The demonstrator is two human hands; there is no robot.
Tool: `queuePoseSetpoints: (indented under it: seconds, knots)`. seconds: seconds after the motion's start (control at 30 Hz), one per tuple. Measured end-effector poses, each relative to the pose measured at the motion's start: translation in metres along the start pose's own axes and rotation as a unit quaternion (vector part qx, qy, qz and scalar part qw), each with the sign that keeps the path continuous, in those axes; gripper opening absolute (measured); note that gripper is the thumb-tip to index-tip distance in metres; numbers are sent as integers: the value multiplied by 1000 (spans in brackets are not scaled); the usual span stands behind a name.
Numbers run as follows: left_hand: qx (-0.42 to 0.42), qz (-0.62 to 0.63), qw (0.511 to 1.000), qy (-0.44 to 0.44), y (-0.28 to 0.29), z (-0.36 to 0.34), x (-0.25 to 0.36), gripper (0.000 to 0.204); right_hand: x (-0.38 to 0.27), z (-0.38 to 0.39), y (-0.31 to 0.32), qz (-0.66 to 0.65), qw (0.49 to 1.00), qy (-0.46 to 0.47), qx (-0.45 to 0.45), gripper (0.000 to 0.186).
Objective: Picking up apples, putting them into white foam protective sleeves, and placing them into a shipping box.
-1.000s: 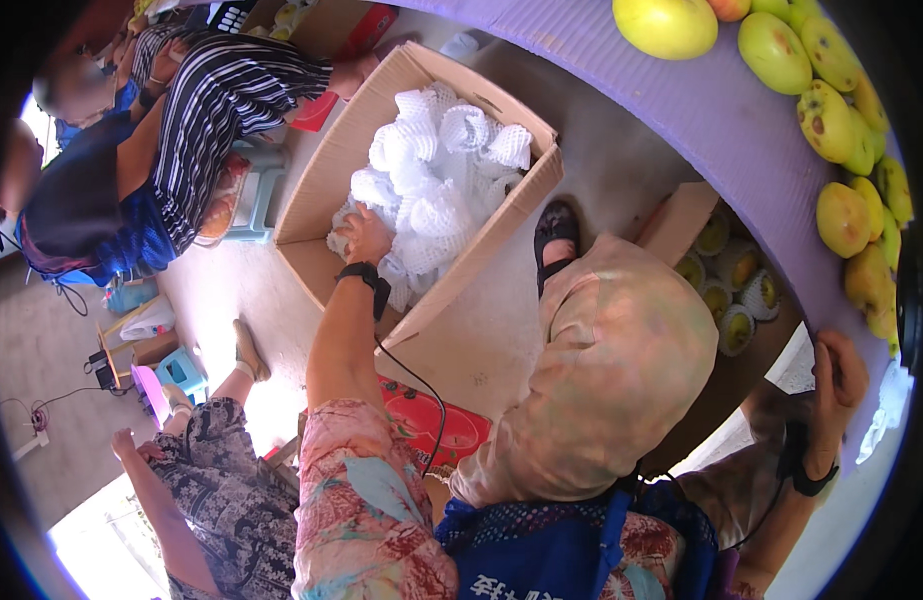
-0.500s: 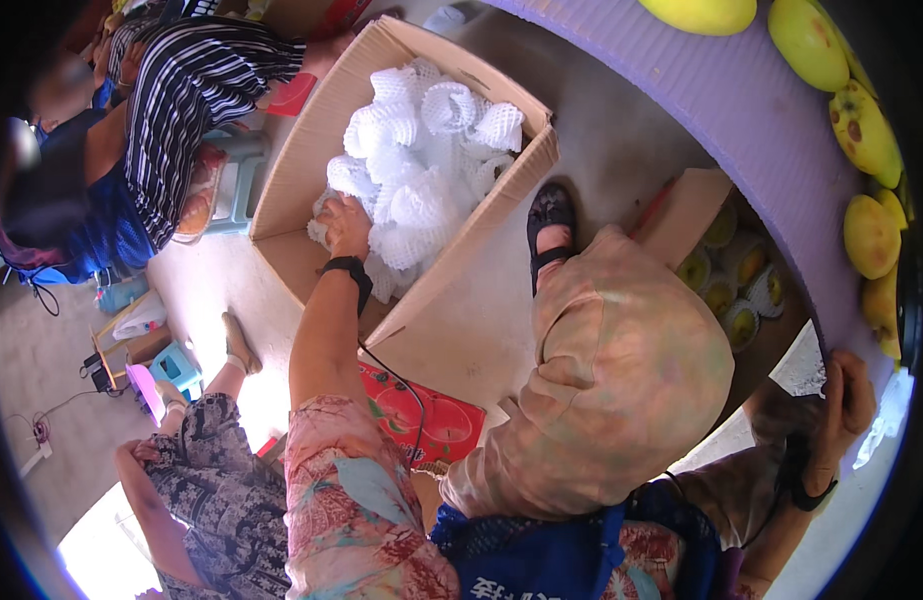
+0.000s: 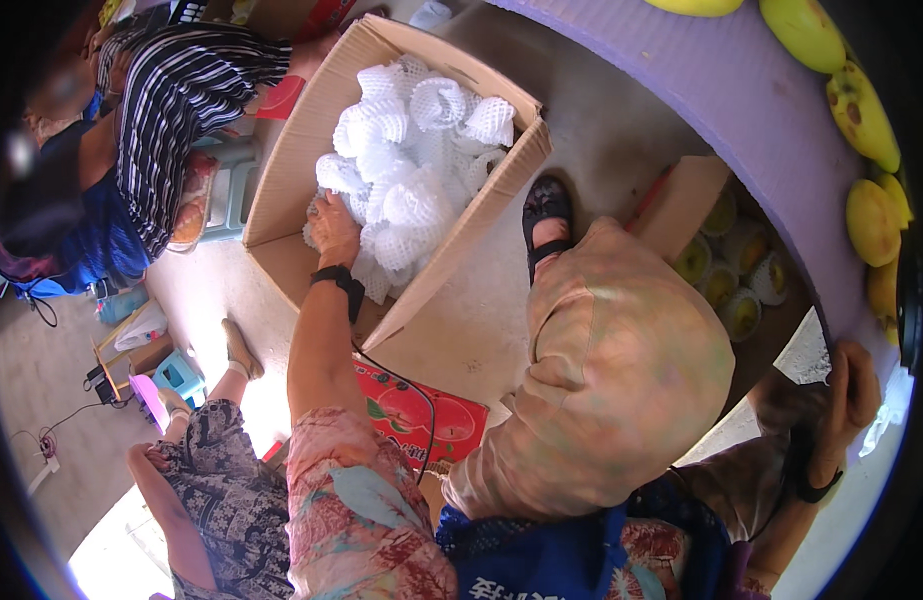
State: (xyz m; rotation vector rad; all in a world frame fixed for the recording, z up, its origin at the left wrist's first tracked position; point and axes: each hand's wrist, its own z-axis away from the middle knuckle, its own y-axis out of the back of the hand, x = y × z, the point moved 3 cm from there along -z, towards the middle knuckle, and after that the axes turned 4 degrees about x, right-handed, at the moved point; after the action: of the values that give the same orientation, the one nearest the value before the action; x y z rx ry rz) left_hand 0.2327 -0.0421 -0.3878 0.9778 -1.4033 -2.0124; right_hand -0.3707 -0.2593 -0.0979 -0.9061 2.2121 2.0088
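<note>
My left hand (image 3: pixel 335 232), wearing a black wristband, reaches into an open cardboard box (image 3: pixel 389 328). Its fingers are curled round a white foam net (image 3: pixel 309 220) at the left side of a heap of such foam fruit nets (image 3: pixel 406 190). At the far right, my right hand (image 3: pixel 855 390) is beside the edge of the purple-covered table (image 3: pixel 671 75). Its fingers are bent inward, and what they hold, if anything, is hidden. Some white, shiny material (image 3: pixel 883 415) shows just beyond it.
Yellow-green fruits (image 3: pixel 803 36) line the table's far side. Below the table stands a carton (image 3: pixel 689 200) of net-wrapped fruits (image 3: pixel 746 312). A red printed carton (image 3: pixel 431 415) lies by my knee (image 3: pixel 631 370). Two people sit at left, near a pale stool (image 3: pixel 243 185) and a small blue stool (image 3: pixel 179 372).
The view has shifted slightly. My left hand stays at the left side of the foam nets, its fingers now more curled. My right hand remains by the table edge.
</note>
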Motion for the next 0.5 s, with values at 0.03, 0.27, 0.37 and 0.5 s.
queuePoseSetpoints:
  seconds: [0.03,0.27,0.37,0.5]
  knots:
    - [-3,12,1000,-3,10,5,4,53,1,1,1,-18,1000,-15,-3,8]
    - [3,46,999,-5,43,33,-2,59,0,-5,0,-45,999,19,-11,6]
    - [26,54,998,-5,56,44,-8,66,-12,-11,-2,-21,998,56,-15,4]
    - [53,88,994,19,74,62,-17,66,-17,-12,-4,-54,995,80,16,2]
